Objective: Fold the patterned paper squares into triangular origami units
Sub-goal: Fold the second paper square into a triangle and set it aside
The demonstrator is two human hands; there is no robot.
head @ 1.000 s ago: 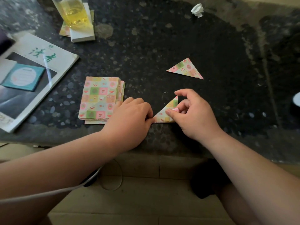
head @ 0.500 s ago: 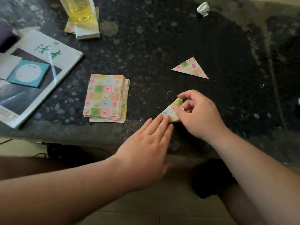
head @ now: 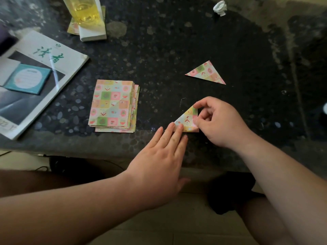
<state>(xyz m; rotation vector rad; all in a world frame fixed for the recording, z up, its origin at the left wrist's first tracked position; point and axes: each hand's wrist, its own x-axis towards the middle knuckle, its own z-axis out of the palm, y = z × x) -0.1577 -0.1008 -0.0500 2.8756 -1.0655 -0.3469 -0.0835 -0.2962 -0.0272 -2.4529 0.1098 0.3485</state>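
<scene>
your left hand [head: 159, 156] lies flat, straight fingertips pressing the folded triangle [head: 186, 120]; your right hand [head: 219, 122] pinches its three o'clock edge. paper stack [head: 113, 103] at nine o'clock.

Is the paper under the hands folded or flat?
Folded: the paper forms a triangle, pinched by the right hand, pressed by the left hand.

The dark speckled stone tabletop [head: 168, 50] looks smooth. The stack of pastel checked paper squares [head: 113, 103], centre left, is matt. The white magazine cover [head: 70, 58], upper left, is glossy.
</scene>
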